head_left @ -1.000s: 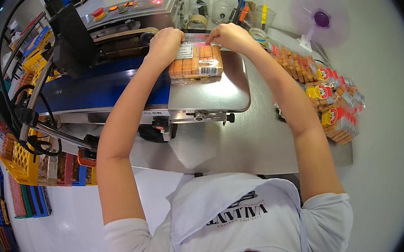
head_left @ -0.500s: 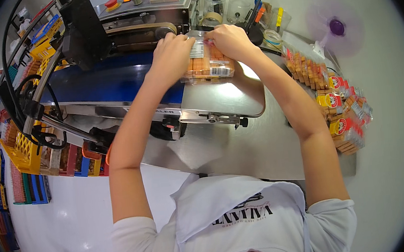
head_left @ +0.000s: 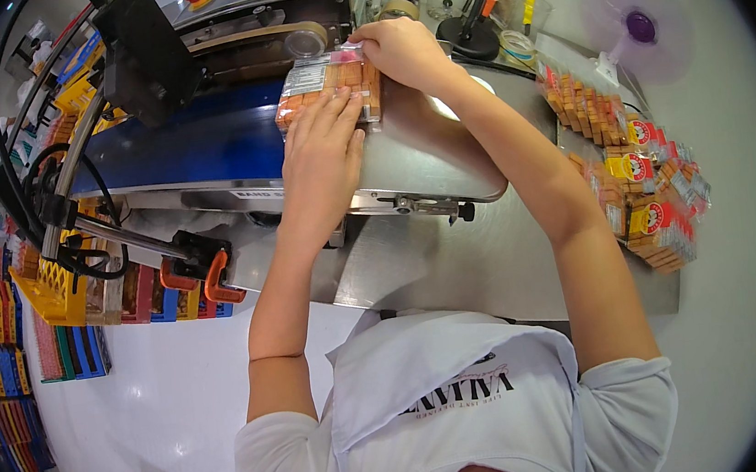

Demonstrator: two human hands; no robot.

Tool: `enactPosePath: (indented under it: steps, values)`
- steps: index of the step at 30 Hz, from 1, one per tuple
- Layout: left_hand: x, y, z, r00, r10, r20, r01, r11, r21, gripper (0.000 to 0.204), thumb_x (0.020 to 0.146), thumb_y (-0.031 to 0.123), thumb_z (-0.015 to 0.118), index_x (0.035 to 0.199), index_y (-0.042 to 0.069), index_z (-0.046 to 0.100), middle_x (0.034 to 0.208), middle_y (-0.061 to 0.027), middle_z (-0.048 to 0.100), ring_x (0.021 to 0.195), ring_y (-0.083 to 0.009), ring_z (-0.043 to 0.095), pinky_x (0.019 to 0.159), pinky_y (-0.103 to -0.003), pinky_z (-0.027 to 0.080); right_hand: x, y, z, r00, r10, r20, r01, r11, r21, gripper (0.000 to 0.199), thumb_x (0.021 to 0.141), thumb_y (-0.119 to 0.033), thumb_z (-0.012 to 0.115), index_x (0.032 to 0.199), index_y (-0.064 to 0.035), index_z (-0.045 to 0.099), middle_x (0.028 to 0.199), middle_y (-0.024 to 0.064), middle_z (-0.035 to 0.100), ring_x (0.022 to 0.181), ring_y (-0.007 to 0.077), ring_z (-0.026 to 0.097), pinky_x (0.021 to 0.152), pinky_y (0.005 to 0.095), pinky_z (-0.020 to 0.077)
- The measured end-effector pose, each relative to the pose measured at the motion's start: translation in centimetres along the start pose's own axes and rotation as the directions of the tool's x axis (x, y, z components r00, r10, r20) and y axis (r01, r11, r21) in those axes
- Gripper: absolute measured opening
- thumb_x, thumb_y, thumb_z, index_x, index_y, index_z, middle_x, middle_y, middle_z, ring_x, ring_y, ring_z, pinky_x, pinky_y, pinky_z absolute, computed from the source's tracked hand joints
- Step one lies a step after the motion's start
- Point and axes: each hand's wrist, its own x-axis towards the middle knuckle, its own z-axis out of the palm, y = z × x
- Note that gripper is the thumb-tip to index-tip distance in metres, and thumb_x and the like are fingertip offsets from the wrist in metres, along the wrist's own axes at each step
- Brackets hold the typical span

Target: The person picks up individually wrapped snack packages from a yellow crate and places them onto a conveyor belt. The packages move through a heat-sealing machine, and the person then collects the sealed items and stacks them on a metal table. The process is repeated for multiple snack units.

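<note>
A clear plastic pack of brown biscuit sticks [head_left: 345, 75] lies flat on the band sealer, partly on its blue conveyor belt [head_left: 193, 145] and partly on the bare metal plate [head_left: 425, 153]. My left hand [head_left: 322, 154] rests on the pack's near side with its fingers stretched out flat. At the far right corner, the fingers of my right hand [head_left: 404, 49] pinch the pack's loose plastic edge. That edge is beside the sealer's brown band and round wheel [head_left: 305, 41].
Several filled packs [head_left: 638, 172] lie heaped on the right, near a spinning purple fan [head_left: 640, 26]. A black stand [head_left: 473, 40] and a tape roll [head_left: 398, 10] are behind the plate. At left, a clamped arm [head_left: 115, 234] carries a black box [head_left: 138, 54]; yellow crates [head_left: 56, 288] stand beyond.
The pack has moved left, partly onto the blue belt. My left hand has let go of its far edge and now lies flat on it. My right hand has shifted left and away from me.
</note>
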Motion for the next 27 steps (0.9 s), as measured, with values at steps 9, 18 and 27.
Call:
enactPosePath:
  steps: [9, 18, 27]
  values:
    - [-0.1, -2.2, -0.3, 1.000, 0.006, 0.028, -0.006, 1.000, -0.003, 0.032, 0.077, 0.010, 0.052, 0.108, 0.001, 0.051, 0.115, -0.0140, 0.048, 0.109, -0.0274, 0.042, 0.093, -0.035, 0.029, -1.8, 1.2, -1.8, 0.997, -0.017, 0.072, 0.001, 0.974, 0.225, 0.026, 0.081, -0.020, 0.048, 0.103, -0.0077, 0.056, 0.080, 0.0146, 0.060, 0.071, 0.0228, 0.059, 0.067, 0.0303, 0.0447]
    - [-0.1, -4.4, -2.8, 0.987, 0.013, 0.158, -0.011, 1.000, -0.014, 0.034, 0.084, 0.015, 0.044, 0.116, 0.003, 0.046, 0.121, -0.0122, 0.044, 0.114, -0.0249, 0.038, 0.095, -0.032, 0.026, -19.4, 4.1, -6.1, 0.890, 0.208, -0.407, -0.141, 0.972, 0.187, 0.023, 0.070, -0.003, 0.054, 0.090, -0.0109, 0.059, 0.080, 0.0067, 0.058, 0.079, 0.0227, 0.051, 0.076, 0.0332, 0.0383]
    - [1.0, 1.6, -1.7, 0.978, 0.110, 0.175, -0.063, 0.966, -0.252, 0.034, 0.083, 0.014, 0.048, 0.114, 0.002, 0.048, 0.120, -0.0136, 0.044, 0.112, -0.0240, 0.040, 0.093, -0.031, 0.027, -32.7, 10.4, -9.6, 0.607, 0.703, -0.370, -0.762, 0.384, -0.521, 0.023, 0.070, -0.011, 0.054, 0.093, -0.0073, 0.055, 0.092, 0.0098, 0.054, 0.092, 0.0283, 0.047, 0.078, 0.0395, 0.0374]
